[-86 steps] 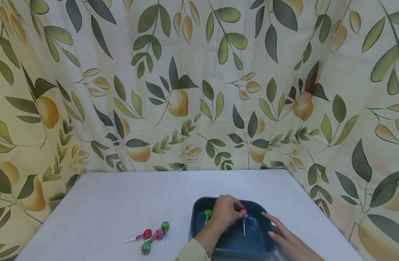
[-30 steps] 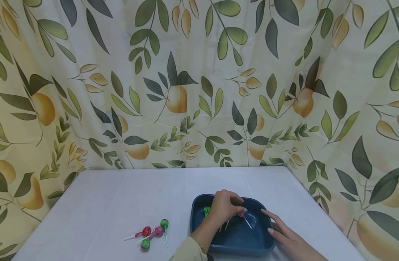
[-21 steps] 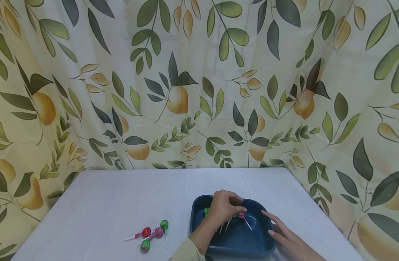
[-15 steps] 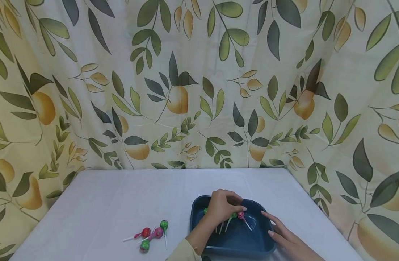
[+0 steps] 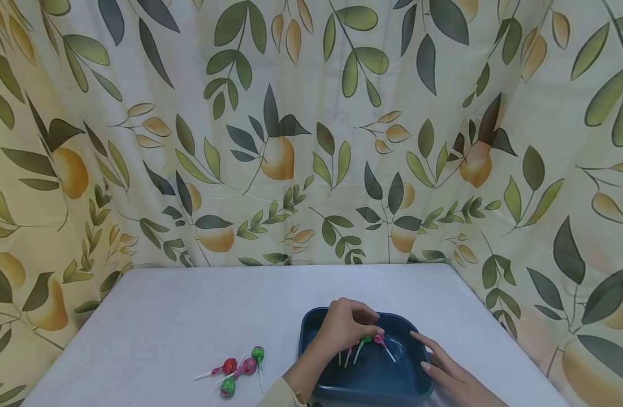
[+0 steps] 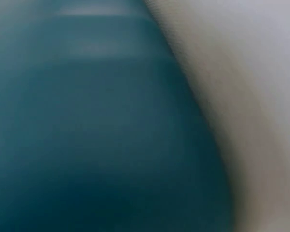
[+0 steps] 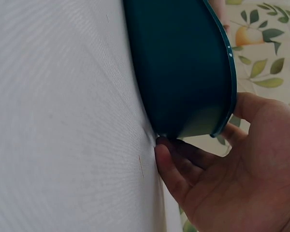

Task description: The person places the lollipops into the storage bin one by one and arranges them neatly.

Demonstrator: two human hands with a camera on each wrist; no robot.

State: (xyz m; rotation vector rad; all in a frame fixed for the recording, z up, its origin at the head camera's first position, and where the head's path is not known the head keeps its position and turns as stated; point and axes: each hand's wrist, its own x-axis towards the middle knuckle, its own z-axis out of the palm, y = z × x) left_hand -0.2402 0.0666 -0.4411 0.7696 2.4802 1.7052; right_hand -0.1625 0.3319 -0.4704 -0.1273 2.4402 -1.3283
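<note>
My left hand (image 5: 346, 325) reaches over the dark blue tray (image 5: 372, 381), thumb and forefinger apart just above the lollipops lying inside. A pink lollipop (image 5: 379, 338) lies under the thumb tip, its white stick pointing toward me. Beside it is a green lollipop (image 5: 365, 340), partly covered by the hand, with more sticks showing to its left. My right hand (image 5: 449, 367) touches the tray's right side with extended fingers; in the right wrist view its fingertips rest low at the tray's outer wall (image 7: 183, 72). The left wrist view shows only blurred tray wall (image 6: 101, 106).
Left of the tray, a small pile of lollipops lies on the white cloth (image 5: 189, 316): a red one (image 5: 229, 366), a pink one (image 5: 249, 366) and two green ones (image 5: 258, 354). A leaf-and-fruit patterned curtain (image 5: 311, 141) hangs behind the table.
The left hand has let go of the pink lollipop, which now lies in the tray with its stick slanted. That hand has shifted slightly left. The right hand stays at the tray's side.
</note>
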